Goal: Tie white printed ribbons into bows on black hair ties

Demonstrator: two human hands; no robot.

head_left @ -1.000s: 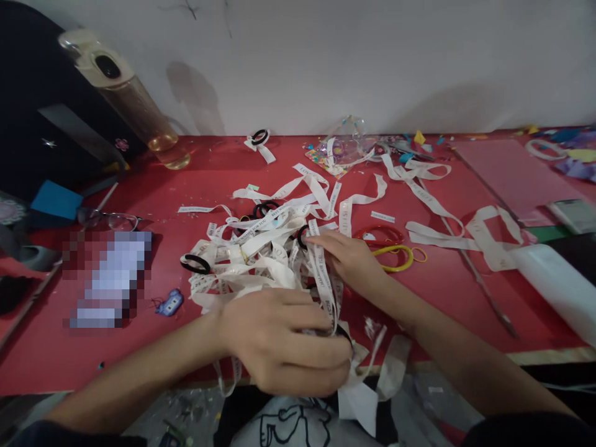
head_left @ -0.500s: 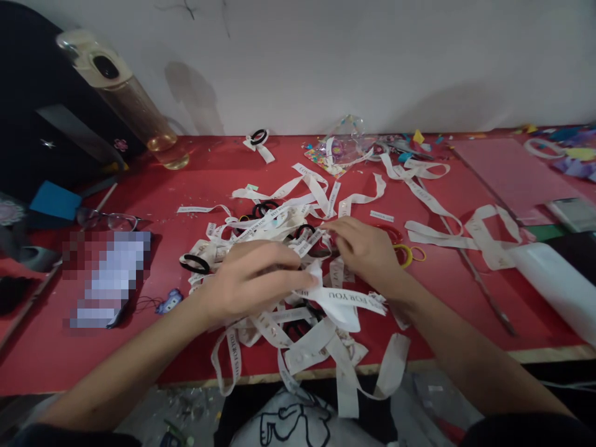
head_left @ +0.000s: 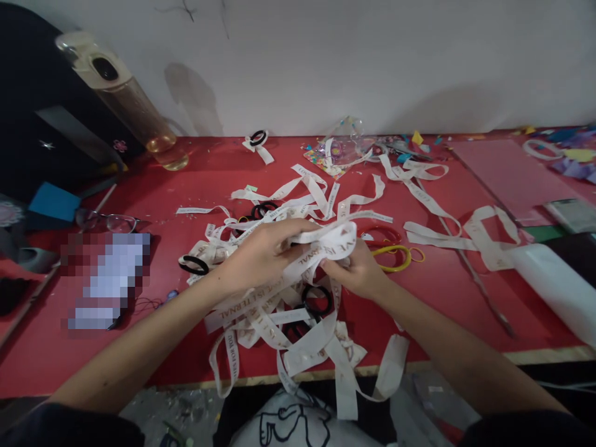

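Observation:
Between my two hands a white printed ribbon [head_left: 343, 242] is bent into a loop above the pile. My left hand [head_left: 261, 251] is closed on its left part, with the fingertips partly hidden behind the ribbon. My right hand [head_left: 361, 270] pinches the loop's right side between thumb and fingers. Below them lies a tangled heap of white ribbons [head_left: 274, 323] with lettering, some hanging over the table's front edge. Black hair ties lie among the ribbons, one [head_left: 317, 300] just under my hands and another [head_left: 194, 265] left of my left hand.
A phone [head_left: 112, 279], glasses [head_left: 114, 222] and a bottle [head_left: 135, 105] stand or lie at the left. Yellow and red rings [head_left: 395, 259] are right of my right hand. Loose ribbons [head_left: 433, 202], a thin stick [head_left: 487, 292] and a white object [head_left: 554, 292] lie further right.
My hands have come together over the pile. The narrow "for you" ribbon is no longer in my left hand; a wider ribbon is now looped between both hands.

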